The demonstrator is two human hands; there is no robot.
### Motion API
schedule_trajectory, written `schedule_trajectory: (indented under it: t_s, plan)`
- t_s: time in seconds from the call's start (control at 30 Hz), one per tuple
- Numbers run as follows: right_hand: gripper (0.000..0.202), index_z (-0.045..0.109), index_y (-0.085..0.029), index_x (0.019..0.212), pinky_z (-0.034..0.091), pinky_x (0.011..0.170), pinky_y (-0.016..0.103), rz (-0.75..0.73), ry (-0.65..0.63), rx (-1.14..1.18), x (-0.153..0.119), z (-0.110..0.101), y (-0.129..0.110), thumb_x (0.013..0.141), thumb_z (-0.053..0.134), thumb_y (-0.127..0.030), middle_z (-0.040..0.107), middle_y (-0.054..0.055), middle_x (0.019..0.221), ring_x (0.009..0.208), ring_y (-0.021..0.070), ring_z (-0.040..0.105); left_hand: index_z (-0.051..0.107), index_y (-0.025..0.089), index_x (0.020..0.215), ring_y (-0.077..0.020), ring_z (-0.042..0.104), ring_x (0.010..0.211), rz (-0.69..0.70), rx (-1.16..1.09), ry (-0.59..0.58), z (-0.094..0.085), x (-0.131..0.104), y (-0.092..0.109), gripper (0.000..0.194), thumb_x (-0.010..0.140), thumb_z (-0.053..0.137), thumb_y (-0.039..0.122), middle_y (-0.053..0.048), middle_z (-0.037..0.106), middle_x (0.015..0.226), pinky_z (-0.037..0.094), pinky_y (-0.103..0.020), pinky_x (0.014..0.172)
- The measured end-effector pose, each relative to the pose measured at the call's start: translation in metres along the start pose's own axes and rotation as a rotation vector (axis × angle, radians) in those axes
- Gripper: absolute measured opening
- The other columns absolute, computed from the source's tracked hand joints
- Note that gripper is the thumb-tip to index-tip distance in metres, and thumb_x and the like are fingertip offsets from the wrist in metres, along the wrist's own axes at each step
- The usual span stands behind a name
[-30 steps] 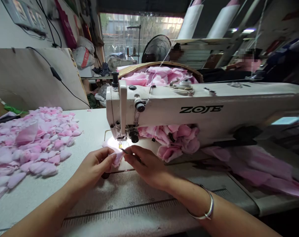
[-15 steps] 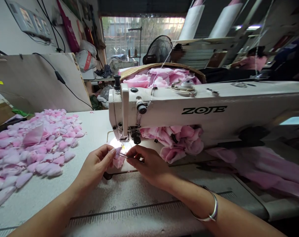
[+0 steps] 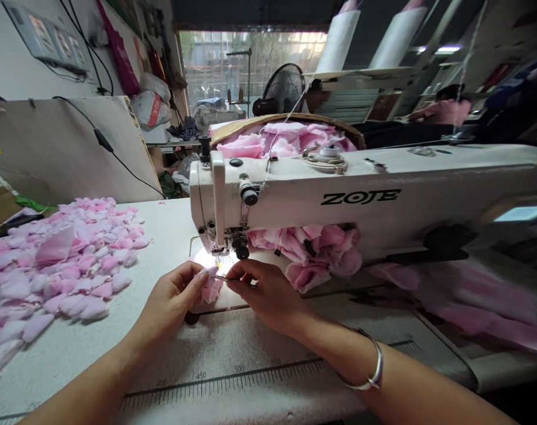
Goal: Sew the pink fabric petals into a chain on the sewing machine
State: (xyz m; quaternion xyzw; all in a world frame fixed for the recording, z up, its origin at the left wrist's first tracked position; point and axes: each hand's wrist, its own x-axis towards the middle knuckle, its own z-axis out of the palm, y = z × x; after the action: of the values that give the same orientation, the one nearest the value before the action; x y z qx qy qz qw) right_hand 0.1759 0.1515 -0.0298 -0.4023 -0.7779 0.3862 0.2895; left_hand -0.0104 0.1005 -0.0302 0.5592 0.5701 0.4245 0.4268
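While your left hand (image 3: 173, 298) pinches the small pink fabric petal piece (image 3: 211, 288) between thumb and fingertips, your right hand (image 3: 263, 292) is closed around a thin metal tool (image 3: 221, 277), apparently tweezers, whose tip touches the same piece. The petal piece lies on the lit bed just in front of the needle area (image 3: 218, 260) of the cream-white industrial sewing machine (image 3: 374, 198), between your two hands. A silver bangle (image 3: 372, 372) sits on your right wrist. Under the machine arm, just beside your right hand, a bunched chain of sewn pink petals (image 3: 316, 251) fills the throat space and crowds the right side of the needle area. Further right, a length of pale pink fabric (image 3: 463, 295) trails across the table, blurred. To your left, well apart from the hands, a loose heap of pink and lilac petal cut-outs (image 3: 59, 265) covers the grey-white felt-covered table (image 3: 162, 224). A printed ruler scale (image 3: 215, 375) runs along the near table edge below your forearms. Behind the machine head stands a round woven basket heaped with pink petals (image 3: 286, 133), and a black electric fan (image 3: 281, 88) stands beyond it near the window. A tan board with a black cable (image 3: 64, 147) leans at the left rear. Another person in a pink top (image 3: 441, 109) sits at far right.
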Motion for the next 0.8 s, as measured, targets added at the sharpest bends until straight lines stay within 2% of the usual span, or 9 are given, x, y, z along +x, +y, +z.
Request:
schedule_trajectory:
  t_s: [0.1,0.17,0.23,0.3,0.33,0.43,0.53,0.63,0.8]
  plan:
    - [0.008,0.066,-0.022,0.084,0.038,0.065,0.024,-0.025,0.007,-0.023,0.002,-0.005,0.002,0.085,0.058,-0.025,0.067,-0.002,0.080,0.072,0.0116,0.056,0.059,0.019,0.092,-0.0115,0.048,0.060,0.064,0.202,0.037,-0.004,-0.001,-0.002,0.032,0.091,0.048,0.049,0.001,0.057,0.074,0.038,-0.023,0.053]
    - [0.009,0.067,-0.022,0.083,0.038,0.064,0.025,-0.008,0.009,-0.054,0.005,-0.012,0.005,0.084,0.059,-0.025,0.067,-0.002,0.079,0.072,0.0124,0.057,0.058,0.021,0.099,-0.0145,0.053,0.070,0.233,0.466,0.139,-0.008,-0.001,0.000,0.025,0.092,0.049,0.043,-0.002,0.061,0.086,0.042,-0.026,0.061]
    - [0.009,0.069,-0.022,0.081,0.037,0.063,0.026,0.051,0.003,-0.111,0.009,-0.020,0.009,0.082,0.060,-0.024,0.068,0.000,0.080,0.073,0.0136,0.057,0.057,0.022,0.102,-0.0186,0.056,0.087,0.466,0.734,0.205,-0.010,0.001,0.003,0.019,0.093,0.048,0.035,-0.005,0.062,0.100,0.045,-0.032,0.074]
    - [0.008,0.070,-0.021,0.080,0.037,0.063,0.027,0.114,-0.007,-0.190,0.014,-0.027,0.014,0.080,0.062,-0.023,0.070,0.001,0.081,0.073,0.0151,0.058,0.058,0.021,0.102,-0.0223,0.055,0.100,0.641,0.954,0.163,-0.009,0.004,0.007,0.016,0.095,0.045,0.027,-0.006,0.062,0.106,0.043,-0.038,0.085]
    - [0.008,0.070,-0.021,0.079,0.037,0.063,0.028,0.134,-0.015,-0.230,0.016,-0.030,0.017,0.079,0.062,-0.023,0.070,0.002,0.081,0.074,0.0158,0.059,0.059,0.020,0.101,-0.0240,0.054,0.102,0.685,1.054,0.124,-0.007,0.006,0.008,0.016,0.095,0.045,0.025,-0.007,0.063,0.105,0.043,-0.040,0.087]
    - [0.007,0.070,-0.021,0.078,0.037,0.063,0.029,0.135,-0.048,-0.316,0.021,-0.037,0.023,0.077,0.063,-0.022,0.070,0.003,0.078,0.073,0.0172,0.059,0.060,0.017,0.093,-0.0276,0.057,0.096,0.684,1.318,0.032,-0.001,0.014,0.007,0.015,0.093,0.046,0.022,-0.009,0.064,0.094,0.043,-0.044,0.085]
    - [0.008,0.070,-0.020,0.077,0.036,0.062,0.029,0.105,-0.072,-0.346,0.024,-0.038,0.026,0.076,0.062,-0.023,0.070,0.004,0.076,0.072,0.0174,0.059,0.060,0.017,0.083,-0.0242,0.058,0.077,0.672,1.466,-0.023,0.002,0.023,0.003,0.018,0.091,0.045,0.018,-0.008,0.062,0.081,0.042,-0.047,0.086]
    - [0.009,0.070,-0.021,0.077,0.036,0.061,0.028,0.087,-0.083,-0.348,0.025,-0.039,0.027,0.077,0.062,-0.024,0.070,0.003,0.077,0.072,0.0168,0.059,0.060,0.017,0.080,-0.0207,0.055,0.067,0.706,1.521,-0.044,0.002,0.031,0.000,0.021,0.092,0.042,0.017,-0.005,0.060,0.075,0.041,-0.046,0.086]
    - [0.010,0.069,-0.021,0.074,0.035,0.060,0.029,0.102,-0.077,-0.347,0.027,-0.041,0.027,0.076,0.061,-0.025,0.070,0.002,0.078,0.072,0.0169,0.059,0.060,0.016,0.080,-0.0198,0.054,0.071,0.768,1.517,-0.079,-0.005,0.035,-0.008,0.024,0.094,0.041,0.018,-0.005,0.058,0.075,0.044,-0.039,0.080]
